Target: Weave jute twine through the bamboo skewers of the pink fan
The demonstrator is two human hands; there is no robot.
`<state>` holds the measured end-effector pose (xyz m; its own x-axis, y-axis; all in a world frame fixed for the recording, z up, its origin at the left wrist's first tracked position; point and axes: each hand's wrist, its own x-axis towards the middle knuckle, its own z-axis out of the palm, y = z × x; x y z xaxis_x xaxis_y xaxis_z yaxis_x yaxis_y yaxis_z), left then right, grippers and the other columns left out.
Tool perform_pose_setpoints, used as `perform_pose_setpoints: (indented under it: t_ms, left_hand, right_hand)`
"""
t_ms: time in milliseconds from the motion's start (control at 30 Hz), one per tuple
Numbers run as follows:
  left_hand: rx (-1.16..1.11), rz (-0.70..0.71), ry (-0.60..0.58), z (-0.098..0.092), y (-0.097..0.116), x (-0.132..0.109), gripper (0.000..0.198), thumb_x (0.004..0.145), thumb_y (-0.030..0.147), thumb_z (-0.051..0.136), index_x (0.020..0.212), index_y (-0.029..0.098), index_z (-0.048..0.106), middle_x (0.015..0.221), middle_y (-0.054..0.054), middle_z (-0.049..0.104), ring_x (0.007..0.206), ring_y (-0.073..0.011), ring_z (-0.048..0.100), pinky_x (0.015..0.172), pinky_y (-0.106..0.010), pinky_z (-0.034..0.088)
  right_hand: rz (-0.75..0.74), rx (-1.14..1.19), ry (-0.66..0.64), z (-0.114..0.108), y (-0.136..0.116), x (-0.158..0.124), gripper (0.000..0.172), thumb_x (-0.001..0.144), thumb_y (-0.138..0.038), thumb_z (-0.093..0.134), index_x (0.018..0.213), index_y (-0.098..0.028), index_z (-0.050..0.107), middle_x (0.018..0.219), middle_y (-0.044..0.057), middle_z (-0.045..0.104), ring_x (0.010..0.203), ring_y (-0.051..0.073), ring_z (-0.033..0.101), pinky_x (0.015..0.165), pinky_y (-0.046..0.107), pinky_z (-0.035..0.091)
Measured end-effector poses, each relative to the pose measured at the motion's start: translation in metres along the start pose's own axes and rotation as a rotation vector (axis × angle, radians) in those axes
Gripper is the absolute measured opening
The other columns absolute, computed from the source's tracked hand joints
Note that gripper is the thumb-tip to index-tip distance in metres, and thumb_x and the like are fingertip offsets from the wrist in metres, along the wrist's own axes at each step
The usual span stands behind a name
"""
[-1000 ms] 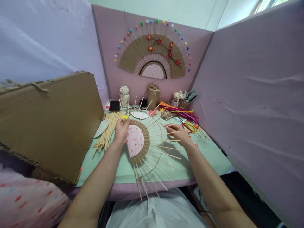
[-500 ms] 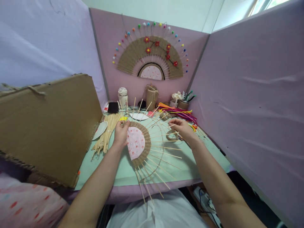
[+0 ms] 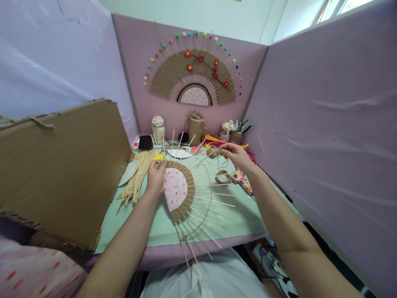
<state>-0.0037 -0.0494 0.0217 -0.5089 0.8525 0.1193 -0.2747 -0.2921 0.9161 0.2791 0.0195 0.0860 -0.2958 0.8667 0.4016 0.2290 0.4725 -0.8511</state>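
Observation:
My left hand [image 3: 156, 176] is closed on the upper left edge of a half-round fan frame [image 3: 190, 192], thumb on its front. The frame has a pink dotted cloth centre [image 3: 175, 188], a woven twine band around it, and thin wooden sticks [image 3: 217, 203] radiating outward. A loose loop of twine [image 3: 211, 188] arcs across the sticks, outside the band. Beyond the upper right sticks, my right hand [image 3: 237, 157] pinches a thin strand that looks like this twine; its end is too fine to follow. Below that hand lies a coil of twine [image 3: 223, 178].
A bundle of sticks [image 3: 136, 176] and a white oval piece [image 3: 128, 173] lie left, by a cardboard sheet [image 3: 65, 169]. Behind stand a white jar [image 3: 158, 129], a twine-wrapped holder [image 3: 196, 129] and a cup of tools [image 3: 237, 136]. A finished fan [image 3: 173, 74] hangs on the partition.
My right hand has moved up and slightly away, pulling at the strand. A flower-patterned item beneath my right forearm now shows more. The fan frame stays in my left hand.

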Motion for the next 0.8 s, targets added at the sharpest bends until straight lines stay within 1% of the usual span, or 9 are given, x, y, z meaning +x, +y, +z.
perform_pose_setpoints:
  t_ms: [167, 233, 333, 467, 600, 800]
  left_hand:
    - [-0.006, 0.009, -0.006, 0.001, 0.001, -0.002, 0.041, 0.059, 0.041, 0.076, 0.082, 0.018, 0.050, 0.065, 0.004, 0.058, 0.054, -0.0111, 0.056, 0.055, -0.024, 0.045]
    - [0.003, 0.003, -0.004, 0.001, 0.000, -0.001, 0.042, 0.059, 0.041, 0.075, 0.084, 0.018, 0.050, 0.066, 0.004, 0.058, 0.056, -0.0121, 0.057, 0.055, -0.025, 0.045]
    - [0.018, -0.002, -0.006, 0.000, -0.002, -0.001, 0.043, 0.060, 0.043, 0.075, 0.085, 0.018, 0.050, 0.065, 0.004, 0.057, 0.055, -0.0128, 0.058, 0.054, -0.025, 0.045]
    - [0.022, 0.007, -0.016, -0.002, -0.004, 0.000, 0.042, 0.061, 0.044, 0.074, 0.084, 0.019, 0.050, 0.062, 0.005, 0.056, 0.053, -0.0125, 0.056, 0.052, -0.024, 0.044]
    - [0.017, 0.011, -0.018, -0.001, -0.003, 0.000, 0.042, 0.060, 0.044, 0.075, 0.084, 0.019, 0.050, 0.064, 0.004, 0.057, 0.055, -0.0123, 0.057, 0.053, -0.024, 0.044]
    - [0.019, 0.013, -0.013, 0.000, -0.002, -0.001, 0.042, 0.060, 0.042, 0.075, 0.085, 0.018, 0.051, 0.065, 0.005, 0.057, 0.054, -0.0103, 0.055, 0.056, -0.024, 0.044]
  right_hand:
    - [-0.076, -0.054, 0.078, 0.008, -0.008, 0.002, 0.022, 0.076, -0.034, 0.059, 0.085, -0.015, 0.065, 0.084, 0.005, 0.065, 0.073, 0.014, 0.055, 0.069, 0.028, 0.043]
    - [-0.080, -0.078, 0.096, 0.010, -0.009, 0.002, 0.022, 0.076, -0.034, 0.058, 0.084, -0.015, 0.066, 0.083, 0.005, 0.065, 0.073, 0.014, 0.056, 0.070, 0.029, 0.043]
    - [-0.068, -0.098, 0.086, 0.012, -0.009, 0.004, 0.021, 0.075, -0.032, 0.058, 0.082, -0.015, 0.066, 0.081, 0.005, 0.066, 0.072, 0.015, 0.056, 0.070, 0.029, 0.043]
    - [-0.024, -0.092, 0.072, 0.011, -0.011, 0.005, 0.020, 0.073, -0.031, 0.059, 0.081, -0.014, 0.067, 0.078, 0.005, 0.066, 0.070, 0.014, 0.056, 0.066, 0.027, 0.042]
    - [0.026, -0.073, 0.064, 0.007, -0.016, 0.001, 0.020, 0.071, -0.032, 0.060, 0.079, -0.014, 0.067, 0.073, 0.003, 0.065, 0.064, 0.012, 0.053, 0.061, 0.025, 0.040]
    - [0.087, -0.164, 0.055, 0.005, -0.021, -0.002, 0.023, 0.070, -0.033, 0.059, 0.077, -0.013, 0.068, 0.063, 0.000, 0.059, 0.053, 0.008, 0.042, 0.052, 0.023, 0.033]
